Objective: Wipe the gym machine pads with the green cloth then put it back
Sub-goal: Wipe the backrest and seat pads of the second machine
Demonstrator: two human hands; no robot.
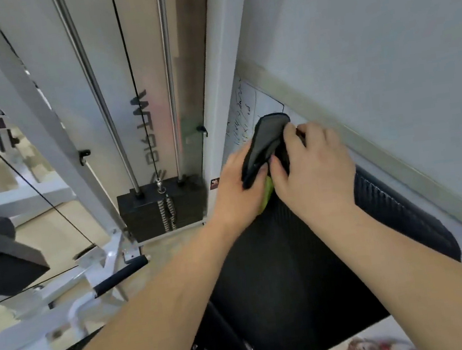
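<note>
- Nearest the camera, below both hands, lies the broad black seat pad (289,278) of the machine, its textured face sloping up toward the wrists.
- Between the two hands, a sliver of the green cloth (267,195) shows, pinched low between the palms and touching the pad's upper edge; most of it is hidden.
- Left hand (240,188): closed, fingers curled round the left side of a small black pad (267,147), with the cloth tucked under them.
- Right hand (310,171): closed too, fingertips pressed on the small pad's right side, so both hands clasp it from opposite sides.
- Judging by its crumple, the cloth is light, soft and limp; it should bunch easily and slip only if held loosely. A gathered fistful under the palm looks the surest hold, leaving a flat fold to rub with.
- The small pad looks firm and smooth-skinned, so a cloth would glide over it.
- Beyond the left hand stands the black weight stack (164,209) on its chrome guide rods (96,83).
- Beyond the right hand runs the pale wall (382,40).
</note>
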